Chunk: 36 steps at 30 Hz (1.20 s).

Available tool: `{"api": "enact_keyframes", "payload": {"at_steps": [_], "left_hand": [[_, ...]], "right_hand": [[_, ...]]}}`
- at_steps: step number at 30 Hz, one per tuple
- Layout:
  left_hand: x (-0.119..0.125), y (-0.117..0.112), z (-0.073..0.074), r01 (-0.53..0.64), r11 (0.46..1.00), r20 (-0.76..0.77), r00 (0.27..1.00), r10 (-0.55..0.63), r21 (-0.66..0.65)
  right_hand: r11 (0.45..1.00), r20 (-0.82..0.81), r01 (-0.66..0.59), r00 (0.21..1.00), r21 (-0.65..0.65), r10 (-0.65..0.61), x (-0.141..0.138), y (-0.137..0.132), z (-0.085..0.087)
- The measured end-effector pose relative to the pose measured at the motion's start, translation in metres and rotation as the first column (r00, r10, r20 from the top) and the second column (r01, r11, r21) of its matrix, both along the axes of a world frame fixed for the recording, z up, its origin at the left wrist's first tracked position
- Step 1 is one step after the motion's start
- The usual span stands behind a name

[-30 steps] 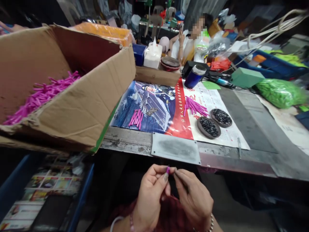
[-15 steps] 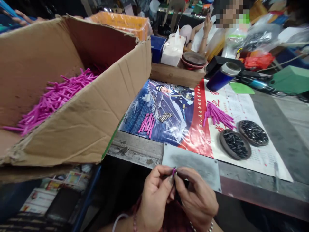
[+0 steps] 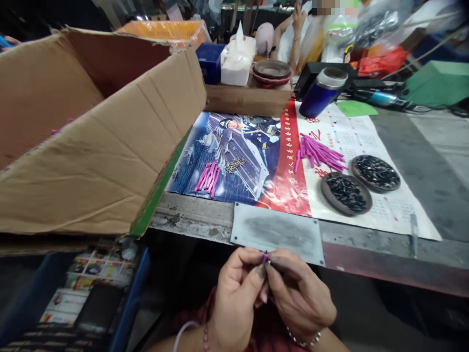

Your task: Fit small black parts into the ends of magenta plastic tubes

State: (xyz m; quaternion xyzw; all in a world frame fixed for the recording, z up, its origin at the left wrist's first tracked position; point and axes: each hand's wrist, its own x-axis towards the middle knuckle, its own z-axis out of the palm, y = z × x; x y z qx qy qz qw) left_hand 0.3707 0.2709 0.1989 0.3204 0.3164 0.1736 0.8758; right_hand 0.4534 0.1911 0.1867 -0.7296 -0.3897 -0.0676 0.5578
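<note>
Below the table's front edge, my left hand (image 3: 236, 298) pinches a small pink plastic stick (image 3: 264, 257) by its tip. My right hand (image 3: 302, 298) is closed against the same tip, fingertips pressed together; what it holds there is too small to make out. On the poster (image 3: 256, 190) lie a small bunch of pink sticks (image 3: 207, 177), a heap of tiny metal beads (image 3: 235, 165), and a larger bunch of pink sticks (image 3: 319, 153). Two round dishes of small black parts (image 3: 346, 192) (image 3: 375, 172) sit to the right.
A big open cardboard box (image 3: 91, 146) fills the left. At the back stand a wooden block (image 3: 247, 100), a blue cup (image 3: 322, 92), a white tissue box (image 3: 237, 61) and a green box (image 3: 437, 80). Another person's arm (image 3: 293, 29) shows beyond. A blue crate (image 3: 124, 303) sits below.
The view has dropped and shifted, so the pink sticks inside the box are now hidden by its wall. Both hands stay pinched together on the stick tip.
</note>
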Motion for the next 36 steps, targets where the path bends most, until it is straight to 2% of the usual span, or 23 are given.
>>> {"api": "enact_keyframes", "payload": {"at_steps": [6, 11, 14, 19, 27, 31, 36], "left_hand": [[-0.002, -0.011, -0.006, 0.002, 0.992, 0.032, 0.999, -0.006, 0.13], [-0.008, -0.018, -0.009, -0.047, 0.984, 0.064, 0.997, 0.036, 0.173], [-0.011, -0.019, -0.008, -0.035, 0.982, 0.071, 0.997, 0.022, 0.188], [-0.013, -0.02, -0.009, -0.021, 0.952, 0.037, 0.999, 0.01, 0.307], [-0.018, -0.025, -0.007, -0.051, 0.843, 0.031, 0.999, 0.04, 0.536], [-0.017, -0.025, -0.004, -0.072, 0.816, 0.01, 0.997, 0.08, 0.574], [-0.017, -0.026, -0.005, -0.055, 0.824, 0.017, 0.998, 0.054, 0.564]], "right_hand": [[0.995, -0.056, 0.017, 0.998, 0.095, -0.012, -0.002, -0.007, 0.0], [0.987, -0.287, -0.093, 0.949, 0.13, 0.128, -0.001, -0.011, 0.008], [0.986, -0.337, -0.101, 0.931, 0.136, 0.142, 0.0, -0.015, 0.013], [0.994, -0.261, -0.055, 0.962, 0.092, 0.077, -0.004, -0.019, 0.017], [1.0, -0.002, 0.011, 1.0, -0.018, -0.011, -0.01, -0.017, 0.014], [0.997, 0.089, 0.032, 0.996, -0.064, -0.026, -0.013, -0.013, 0.011], [0.994, 0.17, 0.062, 0.984, -0.093, -0.045, -0.014, -0.011, 0.004]]}}
